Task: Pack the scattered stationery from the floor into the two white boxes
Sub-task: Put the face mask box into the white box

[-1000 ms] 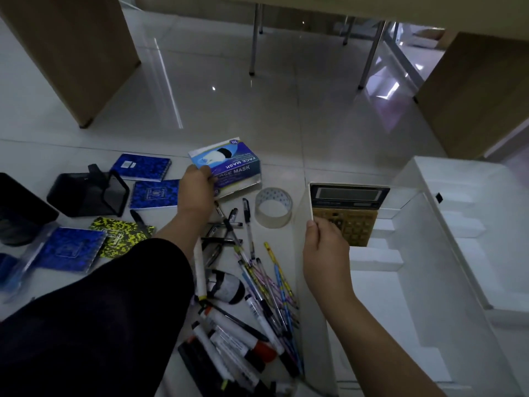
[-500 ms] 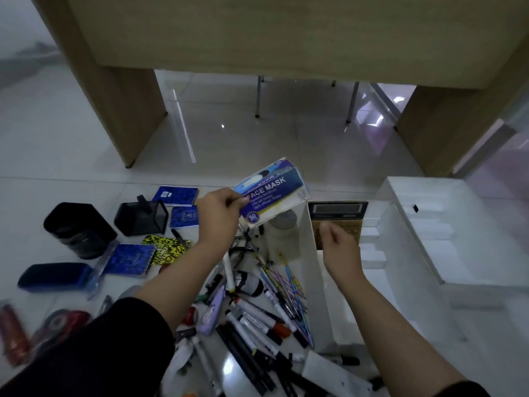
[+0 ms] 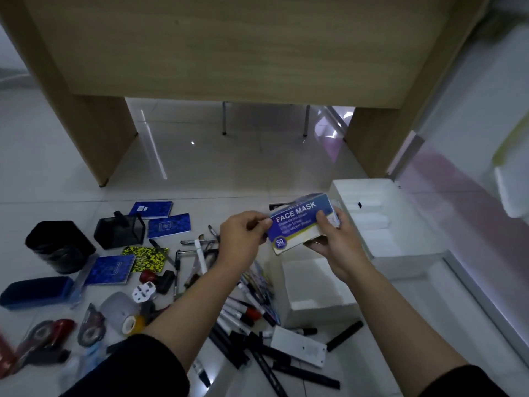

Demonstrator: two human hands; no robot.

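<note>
Right hand (image 3: 333,242) has left the box wall and joined in: both hands now grasp the face mask box (image 3: 300,222), left hand (image 3: 243,234) pinching its end, above the near white box (image 3: 312,285).

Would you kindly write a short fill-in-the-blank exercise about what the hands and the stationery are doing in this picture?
1. Both hands hold a blue box labelled FACE ____.
2. The left hand pinches the face mask box at its ____ end.
3. The round badge on the box reads ____ pcs.
4. The yellow-and-black notebook lies on the ____.

Missing words: MASK; left; 50; floor
</note>
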